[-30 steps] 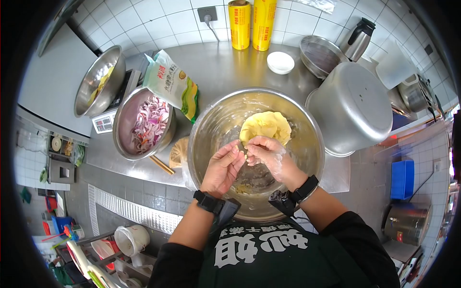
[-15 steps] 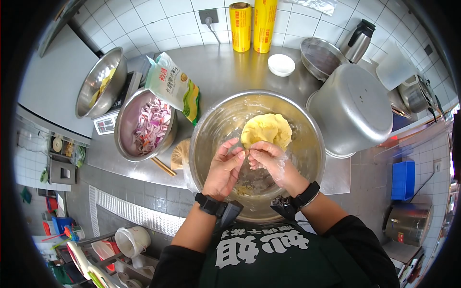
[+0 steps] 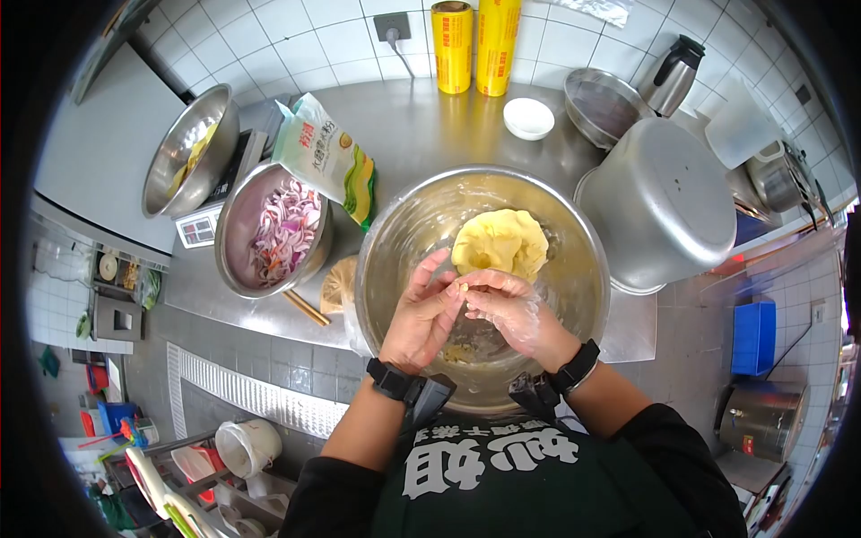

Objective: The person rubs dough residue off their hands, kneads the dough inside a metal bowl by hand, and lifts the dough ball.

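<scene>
A lump of yellow dough [image 3: 502, 240] with a hollow in it sits toward the back of a large metal bowl [image 3: 595, 240]. Over the bowl, just in front of the dough, my left hand [image 3: 423, 314] and my right hand [image 3: 513, 309] meet at the fingertips. A tiny pale bit shows between the fingertips, too small to name. The thumb and fingers of my left hand are pinched at that bit. My right hand, in a clear plastic glove, is also pinched there, its other fingers curled. Smears of dough coat the bowl's inside.
Left of the bowl are a bowl of sliced onions [image 3: 285, 233], a printed bag [image 3: 327, 157], chopsticks [image 3: 306, 308] and a scale [image 3: 199, 226] under another bowl. A large upturned pot [image 3: 664, 202] stands right. A white dish [image 3: 528, 119] and yellow rolls [image 3: 451, 49] are behind.
My fingertips parted and came together again around the small bit. Both hands shifted only slightly. The dough stays in the bowl.
</scene>
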Tool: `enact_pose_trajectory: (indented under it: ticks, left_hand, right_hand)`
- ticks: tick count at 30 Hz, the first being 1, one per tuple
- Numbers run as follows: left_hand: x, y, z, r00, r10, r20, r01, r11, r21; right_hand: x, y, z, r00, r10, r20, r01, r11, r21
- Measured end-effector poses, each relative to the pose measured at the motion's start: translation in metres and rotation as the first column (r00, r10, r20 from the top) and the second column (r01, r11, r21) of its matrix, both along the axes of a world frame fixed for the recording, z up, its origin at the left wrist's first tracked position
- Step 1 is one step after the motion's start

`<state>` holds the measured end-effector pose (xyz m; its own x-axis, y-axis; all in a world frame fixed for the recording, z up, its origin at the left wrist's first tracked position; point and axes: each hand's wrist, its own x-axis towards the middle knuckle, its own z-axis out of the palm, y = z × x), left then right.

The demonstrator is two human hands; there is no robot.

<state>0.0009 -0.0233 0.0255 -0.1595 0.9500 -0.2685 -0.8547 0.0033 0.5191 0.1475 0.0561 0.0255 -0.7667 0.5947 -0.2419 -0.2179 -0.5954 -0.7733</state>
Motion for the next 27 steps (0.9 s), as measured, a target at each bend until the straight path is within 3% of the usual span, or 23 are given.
enact_pose_trajectory:
  ticks: [9,18,20,27]
  left_hand:
    - [0.002,0.001,0.009,0.994,0.005,-0.114,0.007,0.994,0.110]
    - [0.001,0.003,0.012,0.885,0.015,-0.466,0.018,0.998,0.067]
    - [0.000,0.002,0.010,0.913,0.019,-0.407,0.016,0.996,0.083]
    - [-0.001,0.001,0.013,0.965,0.032,-0.261,-0.021,0.999,0.044]
  right_hand:
    - [-0.003,-0.004,-0.002,0.995,-0.050,-0.092,0.042,0.996,-0.084]
    - [-0.002,-0.002,0.007,0.995,-0.093,0.021,0.095,0.986,-0.135]
    - [-0.002,-0.003,0.014,0.986,-0.156,0.066,0.160,0.984,-0.073]
    - [0.003,0.002,0.015,0.994,-0.100,0.048,0.105,0.989,-0.109]
